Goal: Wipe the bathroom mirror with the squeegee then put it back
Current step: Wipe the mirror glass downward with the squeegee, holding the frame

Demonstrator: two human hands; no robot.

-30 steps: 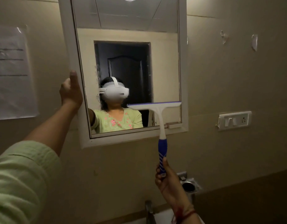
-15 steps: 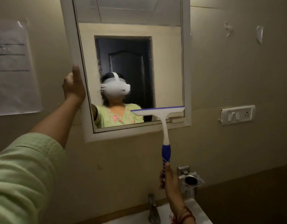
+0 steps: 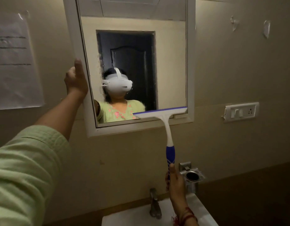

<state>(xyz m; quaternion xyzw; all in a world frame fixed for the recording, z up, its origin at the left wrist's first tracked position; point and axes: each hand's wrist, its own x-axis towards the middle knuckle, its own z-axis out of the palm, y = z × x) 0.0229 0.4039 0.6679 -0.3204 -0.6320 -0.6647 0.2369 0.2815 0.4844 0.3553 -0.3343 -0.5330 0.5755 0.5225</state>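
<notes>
The right hand (image 3: 174,181) is wrapped tight round the bottom of the squeegee (image 3: 167,128), so the end of its blue handle is hidden. The rubber edge lies against the mirror (image 3: 170,62), low in the right corner, just above the white frame. The left hand (image 3: 76,80) holds the mirror's left side, thumb on the front, its other fingers hidden behind. The mirror's top is cut off. The words on the paper (image 3: 13,62) are too blurry to read.

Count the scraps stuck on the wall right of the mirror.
2. The nearer scrap is high on the wall right of the mirror; the farther scrap is further right and slightly lower, above the switch plate. Others may lie beyond the picture's edge.
</notes>
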